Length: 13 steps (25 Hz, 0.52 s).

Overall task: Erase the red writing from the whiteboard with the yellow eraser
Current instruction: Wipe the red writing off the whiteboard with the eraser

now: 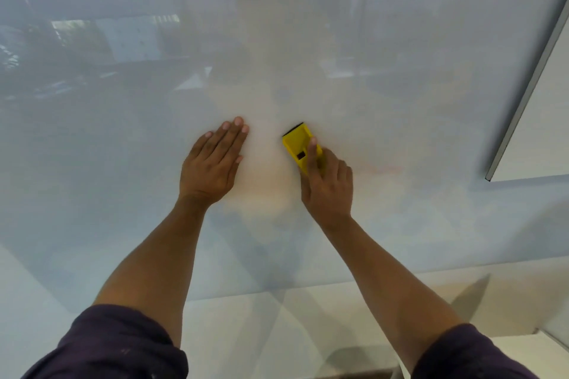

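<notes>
The glossy whiteboard fills most of the head view. My right hand presses the yellow eraser against the board, index finger lying along its back. The eraser has a black felt edge at its upper end. A faint red smear of writing shows just right of my right hand. My left hand lies flat on the board with fingers together, a short gap to the left of the eraser, holding nothing.
The board's grey metal edge runs diagonally at the right, ending at a corner beside a white wall. Below the board a pale ledge or floor shows. Dark sleeves cover both upper arms at the bottom.
</notes>
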Available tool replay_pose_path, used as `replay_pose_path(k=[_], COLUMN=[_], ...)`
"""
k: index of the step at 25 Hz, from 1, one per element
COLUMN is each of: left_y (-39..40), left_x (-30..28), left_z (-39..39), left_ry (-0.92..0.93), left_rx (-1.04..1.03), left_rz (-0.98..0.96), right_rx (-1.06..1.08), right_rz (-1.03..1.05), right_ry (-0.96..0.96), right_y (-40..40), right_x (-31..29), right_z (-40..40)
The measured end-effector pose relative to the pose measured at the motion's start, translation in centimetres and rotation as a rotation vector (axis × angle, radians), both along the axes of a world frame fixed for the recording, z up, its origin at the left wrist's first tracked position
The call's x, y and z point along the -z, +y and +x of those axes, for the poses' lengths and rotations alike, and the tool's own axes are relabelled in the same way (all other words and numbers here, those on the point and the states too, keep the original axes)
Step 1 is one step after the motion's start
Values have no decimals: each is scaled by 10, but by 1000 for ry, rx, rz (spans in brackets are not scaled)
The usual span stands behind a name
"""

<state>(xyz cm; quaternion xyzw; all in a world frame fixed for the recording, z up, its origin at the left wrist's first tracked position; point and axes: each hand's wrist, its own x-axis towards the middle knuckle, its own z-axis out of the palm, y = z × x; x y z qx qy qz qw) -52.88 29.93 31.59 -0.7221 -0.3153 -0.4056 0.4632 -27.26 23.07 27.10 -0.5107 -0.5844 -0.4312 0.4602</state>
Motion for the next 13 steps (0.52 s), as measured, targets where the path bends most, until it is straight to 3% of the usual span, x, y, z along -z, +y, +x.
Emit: replay_pose_path(k=[2,5,8,10,13], left_y=[2,-1,-3,-3,-7], left_x=[-10,-8,-7,-6,7], left_z=[-12,-8,-5,-3,17], left_ry=[64,13,-6,-12,-73], left_rx=[14,24,29,14,-29], left_rz=[27,-1,-36,-42,-85], right_rx=[-92,-191,-194,-191,-211], right_rz=[-13,-112,-207,-209,-199], right_ry=[-248,-722,-941,-858,-482], right_y=[1,0,-2,-1,0], right_x=[18,63,98,98,74], right_z=[-17,-43,-48,-35,-8])
